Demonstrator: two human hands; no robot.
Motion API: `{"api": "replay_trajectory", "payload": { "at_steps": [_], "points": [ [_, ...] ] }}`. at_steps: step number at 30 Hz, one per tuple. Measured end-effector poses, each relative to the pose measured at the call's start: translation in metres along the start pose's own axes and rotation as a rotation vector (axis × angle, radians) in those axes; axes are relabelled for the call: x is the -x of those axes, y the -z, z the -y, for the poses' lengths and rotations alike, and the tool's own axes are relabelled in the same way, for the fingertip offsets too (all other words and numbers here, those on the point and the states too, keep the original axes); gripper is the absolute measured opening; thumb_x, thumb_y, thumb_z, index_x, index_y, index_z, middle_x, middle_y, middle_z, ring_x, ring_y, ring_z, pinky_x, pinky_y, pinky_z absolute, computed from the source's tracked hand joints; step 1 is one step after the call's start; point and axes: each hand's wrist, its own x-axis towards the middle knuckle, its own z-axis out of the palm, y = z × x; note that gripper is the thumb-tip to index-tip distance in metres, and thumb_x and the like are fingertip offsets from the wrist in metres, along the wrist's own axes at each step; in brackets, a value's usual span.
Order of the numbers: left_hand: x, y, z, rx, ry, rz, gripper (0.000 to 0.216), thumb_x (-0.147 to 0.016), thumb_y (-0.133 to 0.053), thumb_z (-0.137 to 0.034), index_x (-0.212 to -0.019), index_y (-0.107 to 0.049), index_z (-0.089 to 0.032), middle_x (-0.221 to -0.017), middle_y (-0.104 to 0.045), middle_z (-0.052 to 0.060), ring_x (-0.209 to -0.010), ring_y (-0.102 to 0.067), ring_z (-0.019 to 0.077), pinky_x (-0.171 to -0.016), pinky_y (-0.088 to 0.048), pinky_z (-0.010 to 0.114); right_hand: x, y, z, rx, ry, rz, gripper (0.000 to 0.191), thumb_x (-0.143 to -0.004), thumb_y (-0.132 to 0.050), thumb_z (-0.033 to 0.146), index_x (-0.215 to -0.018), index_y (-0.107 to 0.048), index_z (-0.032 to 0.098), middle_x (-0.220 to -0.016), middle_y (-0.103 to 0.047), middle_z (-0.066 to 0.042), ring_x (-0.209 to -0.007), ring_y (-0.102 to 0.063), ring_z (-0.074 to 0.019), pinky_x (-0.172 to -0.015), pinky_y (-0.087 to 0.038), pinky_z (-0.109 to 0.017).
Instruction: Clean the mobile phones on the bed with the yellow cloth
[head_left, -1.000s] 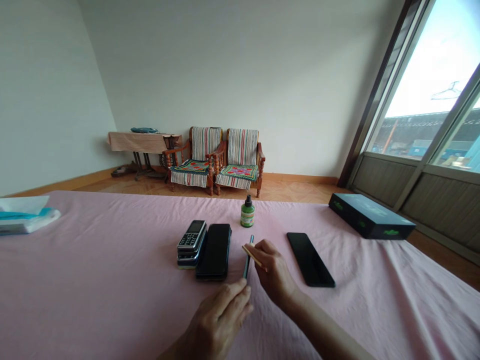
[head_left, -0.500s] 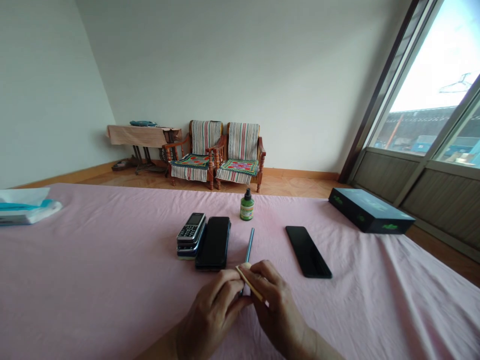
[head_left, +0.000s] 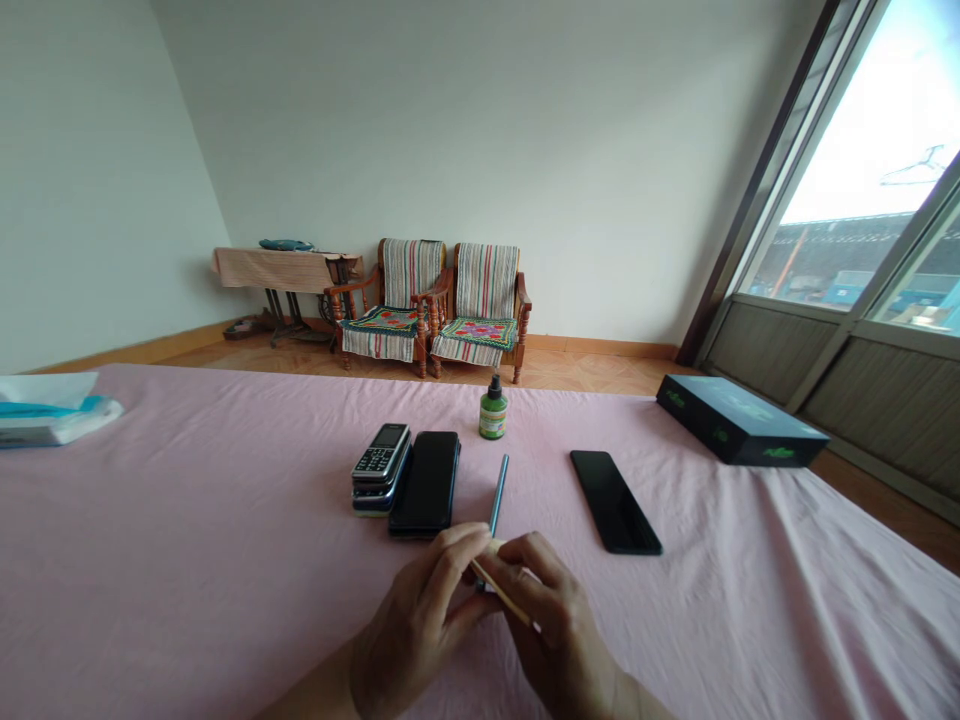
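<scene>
Close together at the front, my left hand (head_left: 420, 615) and my right hand (head_left: 559, 625) are closed on a thin flat thing with a pale yellow edge (head_left: 504, 593). My fingers hide most of it, so its kind cannot be made out. Just beyond them a slim blue-grey pen-like rod (head_left: 499, 495) lies on the pink cloth, its near end behind my fingers. Left of the rod is a black smartphone (head_left: 426, 482), beside a stack of phones with a keypad phone (head_left: 382, 452) on top. Another black smartphone (head_left: 615, 502) lies face up to the right.
A green spray bottle (head_left: 493, 415) stands upright behind the rod. On the right sits a black box (head_left: 739, 420), and at the far left a pack of tissues (head_left: 56, 415). Pink cloth (head_left: 225, 560) covers the surface. Two wooden chairs (head_left: 484, 300) stand against the wall.
The fingers of my left hand have shifted up and right over the top end of the pale-edged thing. That thing has moved slightly down. The phones and bottle stay put.
</scene>
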Motion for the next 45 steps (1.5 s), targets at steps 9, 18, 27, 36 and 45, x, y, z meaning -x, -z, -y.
{"api": "replay_trajectory", "payload": {
  "at_steps": [9,18,27,36,45],
  "points": [
    [-0.012,0.013,0.004,0.065,-0.035,0.265,0.05,-0.086,-0.057,-0.016,-0.132,-0.04,-0.022,-0.128,-0.055,0.009,-0.119,-0.054,0.0211,-0.102,-0.046,0.032,0.006,0.0,-0.004,0.035,0.066,-0.069,0.042,-0.087,-0.041,0.005,-0.122,-0.057,0.022,-0.088,-0.053,-0.008,-0.081,-0.054,-0.0186,-0.067,-0.051,-0.029],
    [-0.034,0.028,-0.005,0.123,-0.007,0.44,0.053,-0.079,-0.047,0.001,-0.127,-0.048,-0.022,-0.132,-0.054,0.009,-0.12,-0.052,0.0195,-0.103,-0.044,0.034,0.007,0.007,-0.003,-0.036,0.056,-0.083,0.04,-0.082,-0.044,0.003,-0.112,-0.063,0.022,-0.086,-0.054,-0.006,-0.076,-0.057,-0.0163,-0.066,-0.051,-0.026],
    [-0.057,0.027,-0.006,0.089,-0.1,0.48,0.046,-0.088,-0.045,0.0,-0.128,-0.05,-0.024,-0.122,-0.059,0.005,-0.113,-0.057,0.016,-0.098,-0.047,0.026,0.006,0.016,-0.005,-0.086,0.046,-0.157,0.046,-0.077,-0.045,-0.001,-0.113,-0.063,0.022,-0.087,-0.056,-0.006,-0.08,-0.058,-0.0166,-0.068,-0.05,-0.027],
    [-0.076,0.014,0.006,-0.066,-0.105,0.54,0.018,-0.085,-0.057,-0.005,-0.096,-0.057,-0.02,-0.092,-0.062,0.002,-0.09,-0.055,0.0188,-0.081,-0.048,0.03,-0.004,0.028,-0.006,-0.114,-0.129,-0.407,0.032,-0.084,-0.048,0.008,-0.103,-0.069,0.022,-0.079,-0.056,-0.003,-0.072,-0.058,-0.0147,-0.061,-0.047,-0.025],
    [-0.082,-0.028,-0.005,-0.175,-0.004,0.248,0.007,-0.085,-0.064,-0.013,-0.083,-0.063,-0.02,-0.076,-0.062,0.001,-0.08,-0.054,0.0198,-0.07,-0.045,0.029,-0.006,0.034,-0.041,-0.112,-0.365,-0.592,0.024,-0.084,-0.052,0.019,-0.099,-0.071,0.021,-0.078,-0.059,-0.002,-0.068,-0.057,-0.014,-0.058,-0.046,-0.024]
  ]
}}
